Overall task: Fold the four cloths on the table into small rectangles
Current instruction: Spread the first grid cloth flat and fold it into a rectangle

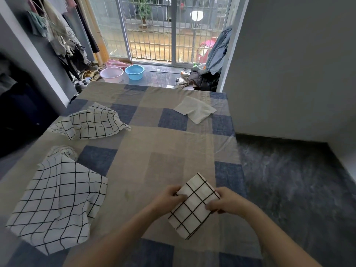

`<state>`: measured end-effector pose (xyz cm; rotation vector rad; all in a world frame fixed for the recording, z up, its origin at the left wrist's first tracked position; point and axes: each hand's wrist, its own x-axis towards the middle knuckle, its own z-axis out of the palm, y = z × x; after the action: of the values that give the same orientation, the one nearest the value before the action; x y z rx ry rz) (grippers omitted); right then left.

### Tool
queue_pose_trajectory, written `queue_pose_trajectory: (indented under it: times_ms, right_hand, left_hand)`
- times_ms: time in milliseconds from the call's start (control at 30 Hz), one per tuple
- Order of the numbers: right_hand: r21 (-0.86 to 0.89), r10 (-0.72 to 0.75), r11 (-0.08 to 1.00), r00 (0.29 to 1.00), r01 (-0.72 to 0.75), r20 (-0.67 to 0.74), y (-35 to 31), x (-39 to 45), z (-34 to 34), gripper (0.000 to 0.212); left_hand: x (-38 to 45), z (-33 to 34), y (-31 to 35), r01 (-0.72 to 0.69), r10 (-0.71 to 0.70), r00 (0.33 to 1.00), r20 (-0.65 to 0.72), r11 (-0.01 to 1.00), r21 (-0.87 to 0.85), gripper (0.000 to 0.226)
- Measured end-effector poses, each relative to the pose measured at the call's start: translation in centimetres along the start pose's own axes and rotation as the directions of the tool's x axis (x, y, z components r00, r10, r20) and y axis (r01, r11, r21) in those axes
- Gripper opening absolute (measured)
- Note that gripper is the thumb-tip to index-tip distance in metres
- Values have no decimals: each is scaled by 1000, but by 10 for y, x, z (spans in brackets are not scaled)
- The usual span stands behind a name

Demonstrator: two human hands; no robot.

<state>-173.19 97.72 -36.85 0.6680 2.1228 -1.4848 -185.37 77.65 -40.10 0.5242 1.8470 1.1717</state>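
Low and right of centre in the frame, the left hand (169, 197) and right hand (223, 204) each pinch a side edge of the folded grid-checked cloth (192, 207) lying on the checked counter (158, 143). To finish this fold well, I would square the edges, press the crease flat and set it aside as a compact rectangle. Farther off, a large grid cloth (59, 201) at lower left, a crumpled grid cloth (92, 123) at middle left and a plain pale cloth (195, 109) at upper right lie unfolded.
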Motion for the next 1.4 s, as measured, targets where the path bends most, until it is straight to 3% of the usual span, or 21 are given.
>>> queue_pose_trajectory:
  times_ms: [67,167,233,400,467,700,833,967,1133,1400]
  right_hand:
    - [167,93,982,996,-89,-17,7,-1,7,18]
    - [551,158,832,979,-62,-129,12,3,32,21]
    - [634,203,771,967,-62,-153,12,7,50,18]
    - [548,277,826,943,-134,-187,14,16,78,1]
    - [511,280,848,938,-143,-202,12,18,80,7]
    - [292,80,956,955,8,-287,-14,39,90,7]
    - [204,-47,973,954,111,-296,-42,55,112,12]
    - [141,-66,984,954,112,-293,-46,76,146,13]
    - [33,28,999,971,-20,-236,-14,92,179,26]
    - [-83,-47,996,957,24,-285,-30,76,178,24]
  left_hand:
    - [-3,-2,-2,73,-81,995,-55,988,-136,13]
    - [-3,-1,-9,158,-205,967,-150,947,-279,18]
    - [-3,5,-14,192,-257,946,-196,935,-300,22]
    - [-12,14,-27,263,-316,932,-178,927,-268,30]
    - [-13,13,-28,254,-304,932,-195,936,-245,33]
    - [-31,-20,-16,56,-91,874,-477,995,-86,20]
    - [-49,-56,-23,39,-60,804,-592,998,-49,15]
    - [-68,-81,-45,116,-95,764,-638,993,-10,4]
    - [-89,-94,-84,422,-216,799,-561,866,268,30]
    - [-95,-85,-78,435,-111,839,-532,723,536,41]
